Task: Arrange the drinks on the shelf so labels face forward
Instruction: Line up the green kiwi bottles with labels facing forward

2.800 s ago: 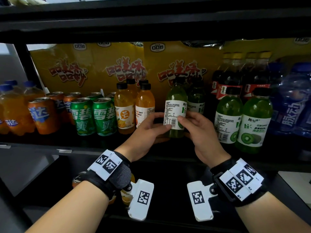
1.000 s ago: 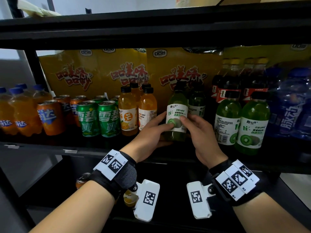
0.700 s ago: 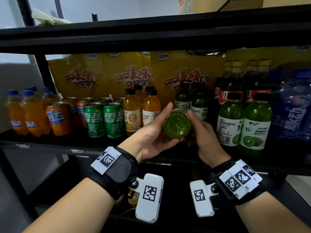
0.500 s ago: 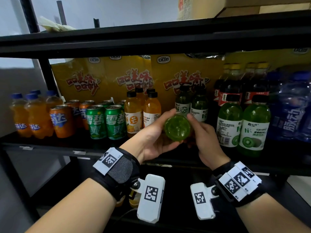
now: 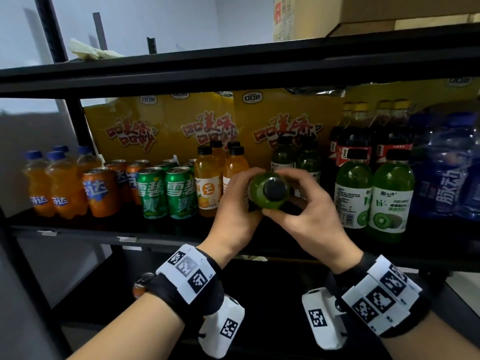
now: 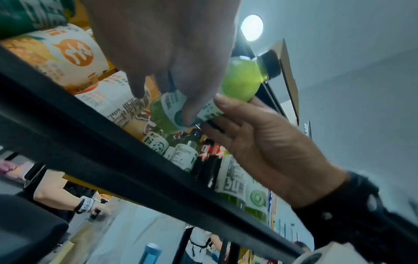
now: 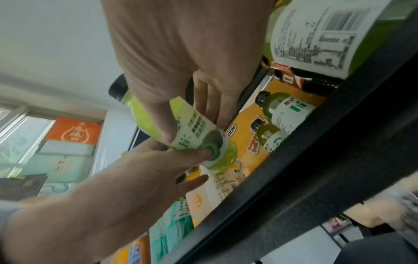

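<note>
I hold a green kiwi drink bottle in both hands, lifted off the shelf and tipped so its black cap points at me. My left hand grips its left side, and my right hand grips its right side. In the left wrist view the bottle slants with its white label under my left fingers. In the right wrist view the kiwi picture on the label faces down and my right thumb lies across the bottle.
Two kiwi bottles stand front right: one shows its text side, the other its kiwi picture. Two more stand behind my hands. Orange juice bottles, green cans, orange cans, cola and blue bottles fill the shelf.
The bottle stood upright on the shelf a second ago. It was then lifted and tipped with its green base toward me; now its cap faces me instead.
</note>
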